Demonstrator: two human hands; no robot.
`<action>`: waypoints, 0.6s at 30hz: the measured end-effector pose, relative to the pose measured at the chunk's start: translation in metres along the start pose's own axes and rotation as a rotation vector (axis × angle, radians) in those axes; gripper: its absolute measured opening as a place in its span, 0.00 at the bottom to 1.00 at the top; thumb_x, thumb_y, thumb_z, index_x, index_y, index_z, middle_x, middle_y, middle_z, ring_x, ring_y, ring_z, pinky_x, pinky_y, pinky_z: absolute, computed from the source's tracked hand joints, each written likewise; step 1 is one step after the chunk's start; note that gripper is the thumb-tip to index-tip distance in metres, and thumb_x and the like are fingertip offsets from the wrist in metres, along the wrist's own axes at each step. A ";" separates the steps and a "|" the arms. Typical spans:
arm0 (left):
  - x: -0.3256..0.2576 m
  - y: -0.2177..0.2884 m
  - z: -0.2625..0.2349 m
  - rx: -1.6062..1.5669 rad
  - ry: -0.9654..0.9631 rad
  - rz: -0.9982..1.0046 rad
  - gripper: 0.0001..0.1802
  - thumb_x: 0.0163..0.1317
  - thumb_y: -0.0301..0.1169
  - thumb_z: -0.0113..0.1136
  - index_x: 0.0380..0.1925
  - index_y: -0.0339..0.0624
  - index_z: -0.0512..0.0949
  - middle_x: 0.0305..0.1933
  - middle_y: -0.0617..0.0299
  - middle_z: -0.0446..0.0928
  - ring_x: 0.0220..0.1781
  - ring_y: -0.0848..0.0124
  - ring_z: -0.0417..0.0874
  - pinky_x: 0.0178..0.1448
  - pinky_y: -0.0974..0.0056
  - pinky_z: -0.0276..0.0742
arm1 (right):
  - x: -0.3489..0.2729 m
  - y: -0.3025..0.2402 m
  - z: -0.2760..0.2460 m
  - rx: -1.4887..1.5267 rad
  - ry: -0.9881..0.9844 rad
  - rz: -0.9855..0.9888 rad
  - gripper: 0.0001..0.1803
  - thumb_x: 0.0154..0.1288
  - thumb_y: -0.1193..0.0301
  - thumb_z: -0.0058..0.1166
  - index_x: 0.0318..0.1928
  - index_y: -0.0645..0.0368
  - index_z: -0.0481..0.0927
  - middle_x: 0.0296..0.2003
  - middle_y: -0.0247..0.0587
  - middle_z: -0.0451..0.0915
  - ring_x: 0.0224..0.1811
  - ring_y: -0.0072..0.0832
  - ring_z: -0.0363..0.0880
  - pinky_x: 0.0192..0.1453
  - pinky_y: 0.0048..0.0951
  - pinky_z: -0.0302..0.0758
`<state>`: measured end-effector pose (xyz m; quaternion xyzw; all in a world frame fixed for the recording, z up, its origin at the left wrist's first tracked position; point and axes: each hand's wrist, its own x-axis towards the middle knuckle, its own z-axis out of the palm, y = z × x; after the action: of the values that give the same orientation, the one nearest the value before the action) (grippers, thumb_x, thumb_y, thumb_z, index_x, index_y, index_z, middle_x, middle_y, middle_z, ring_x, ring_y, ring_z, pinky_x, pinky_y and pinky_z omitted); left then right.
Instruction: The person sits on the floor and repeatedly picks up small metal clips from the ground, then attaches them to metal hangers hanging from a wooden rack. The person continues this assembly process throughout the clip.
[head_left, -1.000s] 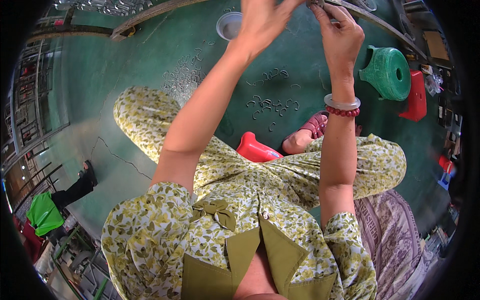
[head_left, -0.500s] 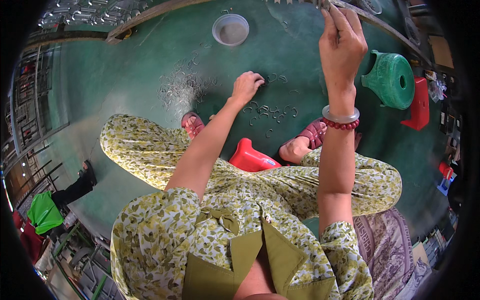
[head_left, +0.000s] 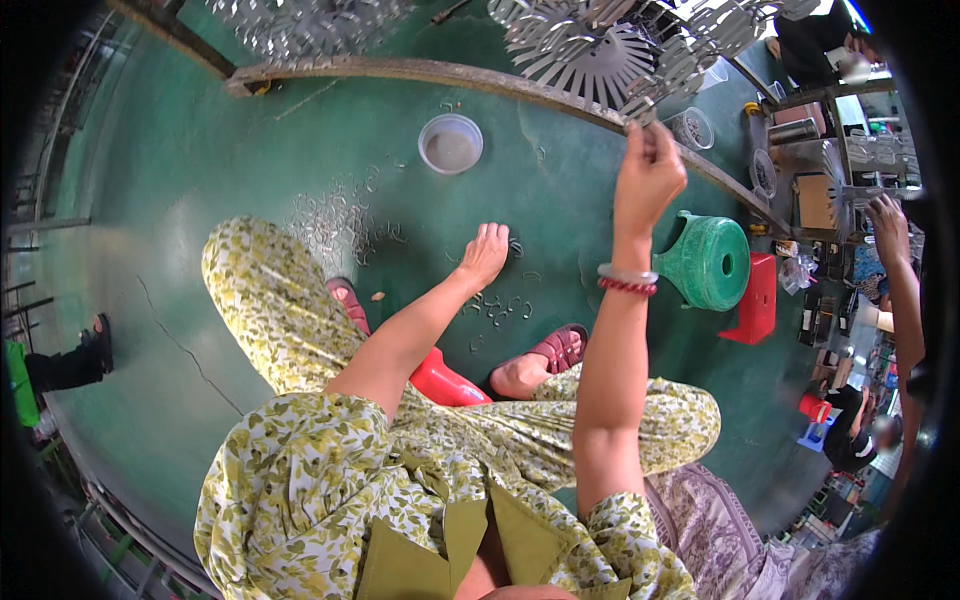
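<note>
My right hand (head_left: 648, 172) is raised at the far right, its fingertips pinched on the lower end of a silver metal piece (head_left: 640, 106). That piece belongs to a dense cluster of hanging metal parts (head_left: 600, 65). Low over the green floor, my left hand (head_left: 487, 252) has its fingers curled down and together; anything in them is hidden. Beside and below it lie several thin C-shaped metal hooks (head_left: 500, 308). A larger heap of the same hooks (head_left: 335, 225) is spread on the floor farther left.
A round plastic tub (head_left: 450, 144) stands beyond my left hand. A worn bar (head_left: 420, 68) crosses ahead, with more metal parts (head_left: 305, 25) past it. To the right are a green stool (head_left: 705, 262) and a red stool (head_left: 752, 300). Another person's hand (head_left: 888, 222) shows at the right edge.
The view has tilted upward and shifted right, bringing the hanging metal parts into sight. My right hand stays up by the bar; my left hand remains low near the scattered hooks.
</note>
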<state>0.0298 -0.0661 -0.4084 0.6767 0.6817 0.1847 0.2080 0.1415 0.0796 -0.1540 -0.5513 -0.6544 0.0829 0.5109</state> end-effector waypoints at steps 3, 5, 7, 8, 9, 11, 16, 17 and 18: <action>0.004 -0.002 0.000 -0.209 0.108 -0.023 0.07 0.64 0.24 0.47 0.39 0.35 0.73 0.40 0.45 0.74 0.46 0.49 0.76 0.46 0.51 0.78 | 0.014 0.010 0.009 0.163 0.006 0.151 0.10 0.56 0.75 0.64 0.34 0.70 0.80 0.24 0.43 0.83 0.24 0.21 0.78 0.31 0.25 0.75; 0.019 0.008 -0.011 -0.380 0.116 -0.070 0.08 0.65 0.26 0.49 0.40 0.34 0.74 0.39 0.46 0.76 0.42 0.51 0.78 0.44 0.52 0.79 | 0.023 0.014 0.009 0.191 -0.062 0.218 0.10 0.56 0.75 0.64 0.35 0.70 0.81 0.25 0.42 0.83 0.24 0.20 0.78 0.29 0.23 0.74; 0.034 0.023 -0.032 -0.577 0.024 -0.151 0.10 0.65 0.28 0.53 0.42 0.33 0.75 0.38 0.49 0.78 0.38 0.57 0.81 0.41 0.57 0.81 | 0.030 0.019 0.008 0.230 -0.095 0.268 0.12 0.56 0.75 0.65 0.38 0.71 0.81 0.25 0.40 0.83 0.23 0.19 0.78 0.25 0.20 0.73; 0.043 0.039 -0.055 -0.768 0.026 -0.196 0.10 0.65 0.29 0.54 0.41 0.32 0.76 0.37 0.50 0.79 0.36 0.59 0.81 0.39 0.58 0.82 | 0.032 0.022 0.004 0.250 -0.129 0.291 0.12 0.56 0.75 0.65 0.38 0.71 0.81 0.26 0.40 0.83 0.22 0.18 0.77 0.24 0.19 0.72; 0.052 0.060 -0.084 -0.958 0.020 -0.239 0.10 0.65 0.30 0.55 0.40 0.32 0.77 0.35 0.52 0.79 0.34 0.62 0.81 0.37 0.60 0.83 | 0.033 0.025 -0.002 0.269 -0.162 0.317 0.12 0.56 0.75 0.64 0.38 0.72 0.81 0.26 0.40 0.83 0.22 0.18 0.77 0.24 0.19 0.72; 0.067 0.085 -0.127 -1.295 0.009 -0.283 0.11 0.65 0.31 0.57 0.40 0.32 0.77 0.33 0.56 0.79 0.33 0.68 0.81 0.34 0.64 0.83 | 0.031 0.013 -0.006 0.323 -0.233 0.351 0.09 0.56 0.77 0.64 0.35 0.71 0.81 0.26 0.40 0.83 0.19 0.18 0.75 0.24 0.18 0.71; 0.107 0.108 -0.173 -1.715 0.034 -0.156 0.11 0.65 0.30 0.58 0.40 0.31 0.77 0.31 0.60 0.77 0.31 0.75 0.79 0.29 0.67 0.83 | 0.018 -0.018 -0.022 0.310 -0.399 0.383 0.08 0.57 0.78 0.63 0.37 0.69 0.82 0.27 0.40 0.83 0.19 0.18 0.73 0.24 0.19 0.70; 0.110 0.111 -0.178 -1.733 0.016 -0.134 0.11 0.65 0.30 0.58 0.41 0.31 0.77 0.32 0.61 0.77 0.32 0.75 0.79 0.30 0.68 0.83 | 0.017 -0.021 -0.025 0.318 -0.417 0.379 0.08 0.57 0.78 0.63 0.37 0.69 0.82 0.27 0.40 0.83 0.18 0.18 0.73 0.24 0.19 0.69; 0.112 0.112 -0.182 -1.751 -0.001 -0.111 0.12 0.65 0.31 0.59 0.42 0.32 0.77 0.33 0.61 0.76 0.33 0.75 0.79 0.32 0.68 0.83 | 0.016 -0.023 -0.026 0.327 -0.437 0.375 0.08 0.57 0.78 0.62 0.37 0.69 0.82 0.27 0.40 0.83 0.18 0.18 0.73 0.24 0.19 0.69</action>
<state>0.0281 0.0526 -0.1988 0.2400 0.3270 0.6307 0.6616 0.1492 0.0724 -0.1170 -0.5421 -0.6135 0.3958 0.4161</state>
